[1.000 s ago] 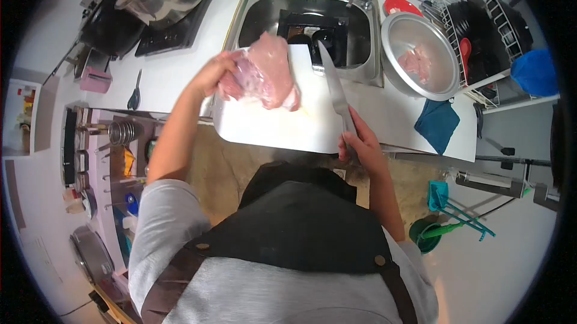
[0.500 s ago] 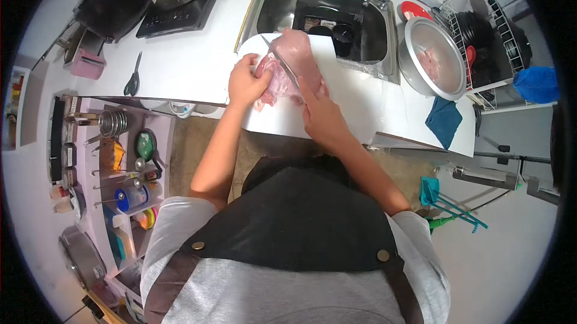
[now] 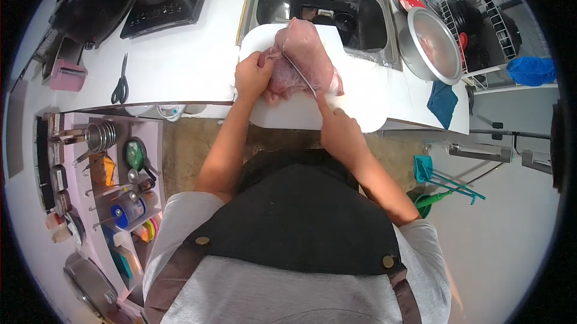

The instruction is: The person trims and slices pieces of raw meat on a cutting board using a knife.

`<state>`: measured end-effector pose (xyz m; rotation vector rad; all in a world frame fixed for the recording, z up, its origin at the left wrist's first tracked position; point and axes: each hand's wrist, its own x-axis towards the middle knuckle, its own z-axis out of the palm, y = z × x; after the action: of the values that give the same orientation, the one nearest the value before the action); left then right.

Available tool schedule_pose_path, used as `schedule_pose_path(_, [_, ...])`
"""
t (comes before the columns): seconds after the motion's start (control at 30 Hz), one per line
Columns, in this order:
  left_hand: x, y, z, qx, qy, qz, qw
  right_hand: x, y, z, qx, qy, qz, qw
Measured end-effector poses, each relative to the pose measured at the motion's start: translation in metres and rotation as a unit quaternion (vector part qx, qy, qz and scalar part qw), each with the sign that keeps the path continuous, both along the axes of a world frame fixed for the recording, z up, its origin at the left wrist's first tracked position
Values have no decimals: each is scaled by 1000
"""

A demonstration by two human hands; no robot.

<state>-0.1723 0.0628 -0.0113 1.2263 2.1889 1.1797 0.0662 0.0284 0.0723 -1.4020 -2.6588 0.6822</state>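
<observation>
A large piece of raw meat (image 3: 308, 53) lies on a white cutting board (image 3: 288, 118) at the counter's front edge. My left hand (image 3: 252, 76) pinches the meat's left edge between thumb and fingers. In my right hand (image 3: 342, 134) is a knife (image 3: 299, 73), its index finger stretched along toward the blade. The blade lies slanted across the meat, its tip toward the upper left. The knife's handle is hidden inside my right hand.
Behind the board is a steel sink (image 3: 247, 8) with dark items in it. A metal bowl (image 3: 448, 71) holding meat stands at right, above a blue cloth (image 3: 442, 104). Scissors (image 3: 120, 86) and an induction cooker (image 3: 159, 18) are at left.
My right hand has drawn the knife back toward me and to the right. The meat's cut left portion looks spread wider under my left hand. The camera view has shifted slightly.
</observation>
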Motion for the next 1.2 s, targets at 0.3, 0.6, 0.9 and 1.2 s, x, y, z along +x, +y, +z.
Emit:
schedule_pose_path(0.3, [7, -22, 8, 53, -12, 36, 998, -47, 42, -14, 77, 49, 28, 995])
schedule_pose_path(0.6, [7, -22, 14, 19, -18, 62, 998, -21, 18, -2, 9, -4, 13, 1000])
schedule_pose_path(0.9, [13, -39, 12, 48, -4, 98, 994, -21, 20, -6, 54, 49, 19, 997])
schedule_pose_path(1.2, [16, -40, 6, 73, -17, 111, 991, -43, 35, -26, 51, -3, 27, 998])
